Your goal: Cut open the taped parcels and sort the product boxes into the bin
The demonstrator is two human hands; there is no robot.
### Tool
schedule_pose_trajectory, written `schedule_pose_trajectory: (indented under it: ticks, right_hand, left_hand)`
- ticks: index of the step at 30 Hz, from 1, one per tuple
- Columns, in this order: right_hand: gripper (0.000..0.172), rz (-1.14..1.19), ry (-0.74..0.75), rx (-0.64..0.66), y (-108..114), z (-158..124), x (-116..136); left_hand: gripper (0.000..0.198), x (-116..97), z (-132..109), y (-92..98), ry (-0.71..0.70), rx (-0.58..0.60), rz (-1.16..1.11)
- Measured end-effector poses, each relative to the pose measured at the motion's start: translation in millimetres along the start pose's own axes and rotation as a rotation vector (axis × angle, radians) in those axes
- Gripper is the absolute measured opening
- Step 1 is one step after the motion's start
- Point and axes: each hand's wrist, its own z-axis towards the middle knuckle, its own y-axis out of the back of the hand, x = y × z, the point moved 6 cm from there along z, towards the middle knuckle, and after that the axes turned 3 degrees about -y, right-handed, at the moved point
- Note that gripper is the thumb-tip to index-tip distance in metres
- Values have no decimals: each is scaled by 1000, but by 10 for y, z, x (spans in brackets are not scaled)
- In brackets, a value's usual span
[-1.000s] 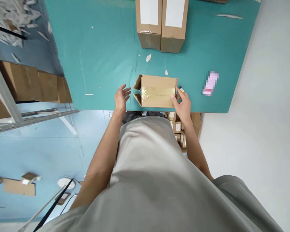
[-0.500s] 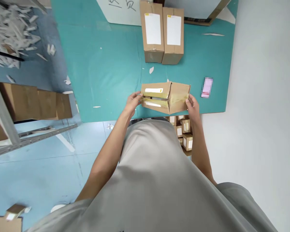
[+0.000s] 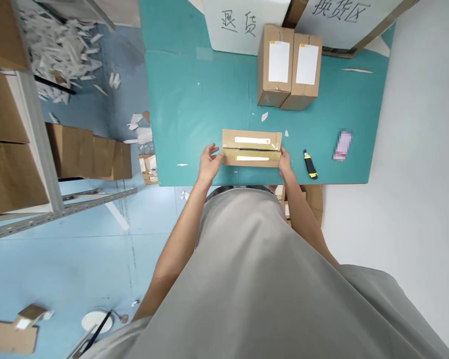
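Small cardboard box [image 3: 251,147] lies flat on the teal table [image 3: 187,99], near the front edge, long side across the view, w/ two top flaps meeting in a dark seam and a white strip on each flap. The box sits btwn the person's two hands. L hand [image 3: 209,162] is at the box's 8 o'clock, fingers curled onto the left end and touching the cardboard. R hand [image 3: 285,160] is at its 4 o'clock, fingers closed against the right end. Both hands clamp the box from opposite ends, palms not on the top. Seen from the hands, the box is at approx 1 o'clock of the L hand and 11 o'clock of the R hand. A yellow-black utility knife [image 3: 310,164] lies on the table at 3 o'clock of the R hand, near but apart. A blurred pink item [image 3: 342,145] lies further out at 2 o'clock. Two taller boxes [image 3: 290,67] w/ white labels stand side by side, touching, at 1 o'clock of the flat box, well apart from it.
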Motion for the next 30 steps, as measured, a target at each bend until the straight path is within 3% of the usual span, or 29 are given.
schedule_pose_trajectory:
  ticks: [3, 7, 10, 13, 18, 22, 24, 26, 30]
  right_hand:
    - [75, 57, -119, -58, 284, -146, 3]
    - [81, -17, -19, -26, 486, -344, 243]
    - [79, -70, 102, -7, 498, -365, 488]
    - [76, -175, 173, 77, 370, -255, 708]
    - [89, -528, 223, 118, -29, 56, 938]
    - [103, -668, 153, 64, -315, 218, 931]
    - [99, -678, 158, 44, -373, 225, 922]
    - [94, -668, 188, 30, -347, 187, 924]
    - [80, -627, 254, 9, -58, 14, 937]
  left_hand:
    - [47, -39, -120, -73, -51, 47, 4]
    - [28, -101, -241, -49, -73, 61, -7]
    - [31, -106, -284, -17, -103, 116, -1]
    - [24, -38, -307, 3, -140, 182, 42]
    - [101, 72, -375, -88, -285, 292, 341]
    - [114, -67, -419, -306, -442, 274, 604]
    - [105, -197, -423, -475, -528, 316, 698]
    - [84, -316, -398, -624, -576, 367, 761]
    - [46, -498, -313, -674, -562, 358, 793]
